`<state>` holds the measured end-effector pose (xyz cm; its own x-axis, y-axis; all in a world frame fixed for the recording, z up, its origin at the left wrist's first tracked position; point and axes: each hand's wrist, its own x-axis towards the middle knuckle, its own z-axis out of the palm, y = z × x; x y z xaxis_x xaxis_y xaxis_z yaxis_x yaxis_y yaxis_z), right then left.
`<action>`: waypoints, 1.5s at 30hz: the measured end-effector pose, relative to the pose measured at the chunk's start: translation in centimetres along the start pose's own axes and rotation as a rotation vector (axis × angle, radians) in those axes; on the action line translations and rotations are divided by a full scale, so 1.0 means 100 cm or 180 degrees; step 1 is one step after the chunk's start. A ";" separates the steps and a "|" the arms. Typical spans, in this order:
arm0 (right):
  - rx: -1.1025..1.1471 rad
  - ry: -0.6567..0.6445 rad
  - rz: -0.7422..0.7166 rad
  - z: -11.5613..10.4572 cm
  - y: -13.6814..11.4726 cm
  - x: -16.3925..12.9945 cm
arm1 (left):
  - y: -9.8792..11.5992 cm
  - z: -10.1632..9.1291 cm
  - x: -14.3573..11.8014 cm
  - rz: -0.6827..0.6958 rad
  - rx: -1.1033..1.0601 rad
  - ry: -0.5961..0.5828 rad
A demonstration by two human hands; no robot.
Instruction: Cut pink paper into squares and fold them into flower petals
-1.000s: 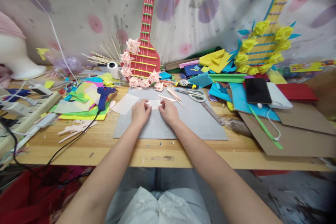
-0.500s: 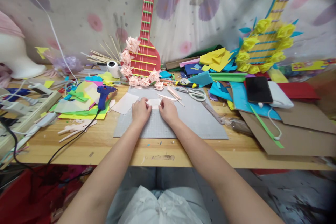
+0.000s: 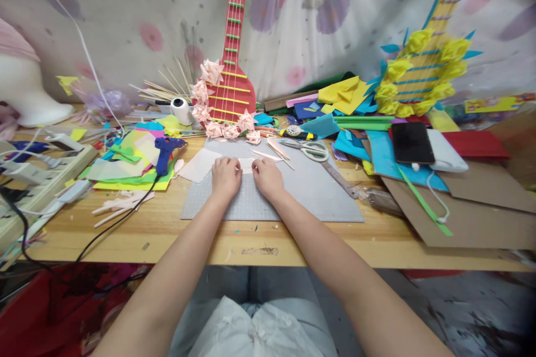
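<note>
A small strip of pale pink paper [image 3: 247, 166] lies over the grey cutting mat [image 3: 318, 201], held at both ends. My left hand [image 3: 226, 176] is closed on its left end, fingers curled down. On the right end my right hand [image 3: 267, 177] pinches the paper; the fingers partly hide it. A larger pale pink sheet [image 3: 201, 165] rests left of my left hand. Thin pink paper pieces [image 3: 278, 152] and scissors [image 3: 315, 150] lie on the mat beyond my right hand, beside a metal ruler [image 3: 340, 179].
A blue glue gun [image 3: 164, 153] stands on coloured paper at left, its black cable crossing the table. Behind the mat leans a red paper guitar [image 3: 232, 83] with pink flowers. Cardboard [image 3: 469, 217] and a phone [image 3: 413, 143] lie at right; a power strip [image 3: 46, 189] at far left.
My hands have lowered slightly, and the paper strip between them now looks flatter against the mat. My left fingers have shifted over its edge. Everything else stays in place.
</note>
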<state>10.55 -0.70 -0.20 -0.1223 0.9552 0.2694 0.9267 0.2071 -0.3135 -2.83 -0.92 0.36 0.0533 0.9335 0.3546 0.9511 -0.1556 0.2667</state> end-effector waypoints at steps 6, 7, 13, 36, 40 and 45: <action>-0.0170 -0.0020 -0.0073 -0.002 -0.004 -0.002 | 0.000 0.005 -0.002 0.0216 0.0035 0.0050; -0.0188 -0.0024 -0.0072 -0.003 -0.006 -0.003 | 0.000 0.005 -0.002 0.0238 0.0045 0.0035; -0.0187 -0.0064 -0.0006 -0.006 -0.009 -0.005 | 0.005 0.000 -0.003 0.0131 0.0047 -0.0062; 0.0550 0.0017 0.0002 0.001 0.009 -0.002 | -0.012 0.006 0.013 -0.0335 -0.0936 0.0030; 0.1409 0.0282 0.0309 0.001 0.018 0.002 | -0.018 0.007 0.039 -0.0811 -0.1159 -0.0362; 0.2134 0.0661 0.0876 0.000 0.031 0.011 | -0.008 -0.006 0.067 -0.0744 -0.0690 -0.1278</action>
<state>13.33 0.96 -0.89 0.2135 0.9453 0.2465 0.4912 0.1143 -0.8635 -3.39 5.23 3.02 -0.0002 0.9952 -0.0977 0.8690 0.0485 0.4924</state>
